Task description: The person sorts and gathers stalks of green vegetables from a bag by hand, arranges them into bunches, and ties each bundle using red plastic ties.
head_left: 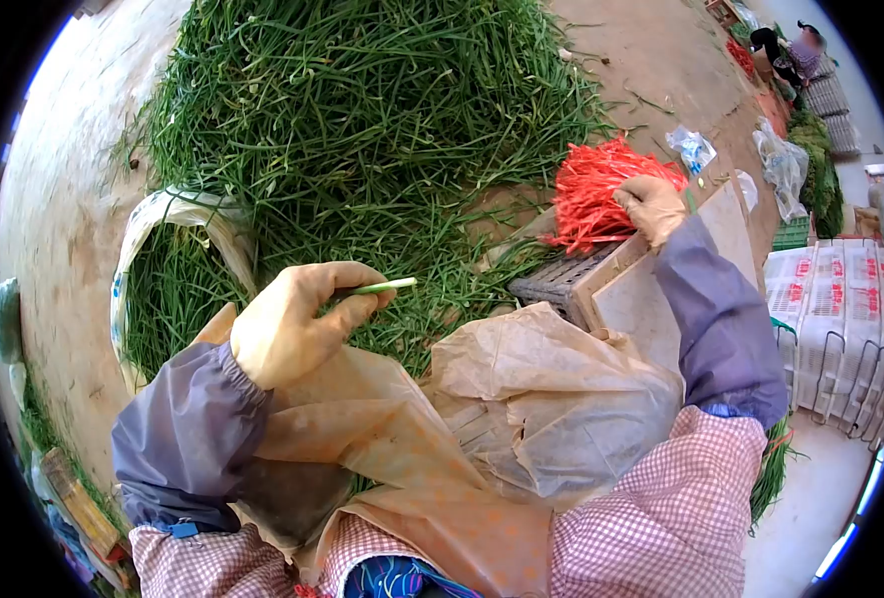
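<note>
My left hand (307, 317), in a pale rubber glove, is closed around a thin green stalk (387, 286) with a whitish cut end, which looks like a garlic scape. It is held above my lap, pointing right. My right hand (651, 207), gloved too, has its fingers curled in a pinch at the right side of a heap of red plastic strips (601, 194). Its fingertips touch the strips; how many they grip is hidden. The strips lie on a dark crate (561, 279) beside a board (651, 304). A brownish plastic apron (551, 389) covers my lap.
A large pile of green stalks (362, 100) covers the floor ahead. To the left, a white plastic bag (128, 259) holds more stalks. White packages (826, 284) stand in a metal rack at right. A person (801, 55) sits far off at upper right.
</note>
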`<state>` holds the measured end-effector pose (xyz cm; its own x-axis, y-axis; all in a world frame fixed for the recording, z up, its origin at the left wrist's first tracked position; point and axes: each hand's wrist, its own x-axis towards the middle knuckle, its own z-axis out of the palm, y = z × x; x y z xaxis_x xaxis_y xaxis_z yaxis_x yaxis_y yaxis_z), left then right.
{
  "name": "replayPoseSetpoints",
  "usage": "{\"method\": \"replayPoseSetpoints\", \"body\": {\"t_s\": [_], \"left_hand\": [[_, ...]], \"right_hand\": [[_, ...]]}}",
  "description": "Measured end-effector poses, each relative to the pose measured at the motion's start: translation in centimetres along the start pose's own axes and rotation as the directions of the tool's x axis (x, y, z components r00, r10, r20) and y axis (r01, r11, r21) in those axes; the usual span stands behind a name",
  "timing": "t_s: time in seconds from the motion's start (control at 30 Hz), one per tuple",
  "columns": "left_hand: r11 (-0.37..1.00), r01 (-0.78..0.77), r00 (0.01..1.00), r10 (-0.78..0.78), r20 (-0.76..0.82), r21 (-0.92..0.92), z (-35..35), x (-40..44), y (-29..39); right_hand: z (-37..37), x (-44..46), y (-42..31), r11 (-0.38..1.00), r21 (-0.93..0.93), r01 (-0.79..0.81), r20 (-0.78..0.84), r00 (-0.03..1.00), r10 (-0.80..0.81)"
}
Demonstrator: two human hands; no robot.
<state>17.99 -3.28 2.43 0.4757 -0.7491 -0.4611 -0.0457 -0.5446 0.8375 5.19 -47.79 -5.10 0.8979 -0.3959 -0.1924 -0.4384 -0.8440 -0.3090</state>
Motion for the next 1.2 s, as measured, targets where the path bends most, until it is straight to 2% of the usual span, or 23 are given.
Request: {"method": "replayPoseSetpoints", "body": {"t_s": [0.03, 0.1, 0.2, 0.3, 0.33, 0.4, 0.43, 0.5, 0.57, 0.6, 0.63, 0.67, 0.73, 0.77, 0.8, 0.87, 0.9, 0.93, 1.03, 1.07, 1.1, 1.17, 1.2], "left_hand": [[1.000, 0.018, 1.000, -0.017, 0.005, -0.015, -0.1, -0.1, 0.2], [0.998, -0.027, 0.999, 0.025, -0.036, -0.054, 0.1, 0.1, -0.4], [0.999, -0.024, 0.999, 0.023, -0.050, -0.028, 0.4, 0.1, -0.6], [0.999, -0.045, 0.998, 0.046, -0.041, 0.026, 0.5, -0.1, 0.1], [0.997, -0.073, 0.996, 0.075, -0.056, 0.033, 0.8, -0.1, -0.3], [0.993, -0.087, 0.993, 0.092, -0.067, 0.080, 1.0, -0.1, -0.4], [0.994, -0.107, 0.991, 0.109, -0.073, 0.029, 1.1, -0.2, -0.4], [0.987, -0.144, 0.987, 0.138, -0.083, -0.072, 1.5, -0.3, -0.6], [0.955, -0.215, 0.975, 0.199, -0.096, -0.203, 2.5, -0.4, -0.6], [0.941, -0.232, 0.972, 0.216, -0.093, -0.247, 3.2, -0.6, -0.3], [0.925, -0.249, 0.968, 0.231, -0.095, -0.288, 3.7, -0.9, 0.2], [0.921, -0.270, 0.963, 0.262, -0.065, -0.280, 4.4, -1.3, 1.0], [0.922, -0.252, 0.964, 0.265, 0.007, -0.293, 6.3, -2.2, 3.0], [0.931, -0.251, 0.960, 0.274, 0.053, -0.263, 7.2, -2.8, 4.6], [0.921, -0.265, 0.945, 0.306, 0.111, -0.286, 8.3, -2.7, 5.2], [0.902, -0.294, 0.910, 0.365, 0.194, -0.318, 10.1, -3.0, 6.8], [0.892, -0.312, 0.894, 0.393, 0.216, -0.328, 10.9, -3.3, 7.7], [0.873, -0.305, 0.886, 0.406, 0.222, -0.381, 11.9, -3.7, 8.5], [0.850, -0.280, 0.869, 0.422, 0.258, -0.447, 13.4, -4.0, 8.9], [0.858, -0.368, 0.850, 0.467, 0.243, -0.360, 13.6, -4.0, 8.2], [0.855, -0.446, 0.828, 0.506, 0.242, -0.264, 13.6, -4.3, 7.4], [0.792, -0.610, 0.792, 0.608, 0.057, 0.026, 13.6, -6.2, 5.5], [0.825, -0.565, 0.823, 0.564, 0.064, 0.005, 12.3, -7.8, 5.0]], "right_hand": [[-0.5, -1.0, -0.5, 0.978, 0.210, -0.009, -0.095, 0.995, 0.030], [-1.7, -3.4, -2.0, 0.806, 0.590, 0.041, -0.253, 0.958, 0.137], [-6.2, -8.8, -7.3, 0.662, 0.709, 0.245, -0.452, 0.878, 0.158], [-9.3, -13.3, -7.3, 0.592, 0.733, 0.334, -0.522, 0.835, 0.176], [-9.8, -14.4, -6.4, 0.463, 0.793, 0.397, -0.524, 0.832, 0.184], [-9.7, -16.2, -4.0, 0.540, 0.778, 0.321, -0.562, 0.740, 0.369], [-9.1, -17.0, -2.3, 0.568, 0.775, 0.277, -0.576, 0.679, 0.455], [-5.5, -18.6, 4.0, 0.559, 0.817, 0.142, -0.485, 0.693, 0.534], [-0.2, -19.7, 10.7, 0.467, 0.872, -0.147, -0.304, 0.584, 0.752], [0.4, -20.7, 11.6, 0.463, 0.787, -0.407, -0.156, 0.595, 0.788], [0.7, -21.4, 11.5, 0.705, 0.552, -0.445, -0.360, 0.635, 0.683], [0.6, -21.6, 10.6, 0.857, 0.248, -0.453, -0.516, 0.687, 0.512], [-0.5, -21.8, 7.5, 0.971, 0.043, -0.237, -0.590, 0.778, 0.216], [-1.6, -21.7, 3.5, 0.949, 0.312, -0.053, -0.478, 0.854, 0.205], [-2.7, -21.4, -0.8, 0.814, 0.571, 0.105, -0.369, 0.919, 0.140], [-5.0, -22.4, -9.9, 0.609, 0.752, 0.252, -0.220, 0.967, -0.129], [-5.9, -23.1, -13.6, 0.506, 0.822, 0.261, -0.160, 0.959, -0.234], [-5.8, -23.6, -16.3, 0.451, 0.862, 0.231, -0.116, 0.956, -0.268], [-5.0, -24.8, -19.2, 0.232, 0.972, -0.035, 0.076, 0.983, -0.167], [-4.9, -24.8, -18.9, 0.220, 0.975, 0.045, -0.016, 0.991, -0.130], [-4.6, -24.5, -17.3, 0.346, 0.893, 0.289, -0.349, 0.929, 0.124], [-10.4, -24.5, -9.3, 0.236, 0.886, 0.399, -0.448, 0.867, 0.217], [-13.7, -25.2, -6.8, 0.315, 0.830, 0.460, -0.534, 0.818, 0.214]]}}
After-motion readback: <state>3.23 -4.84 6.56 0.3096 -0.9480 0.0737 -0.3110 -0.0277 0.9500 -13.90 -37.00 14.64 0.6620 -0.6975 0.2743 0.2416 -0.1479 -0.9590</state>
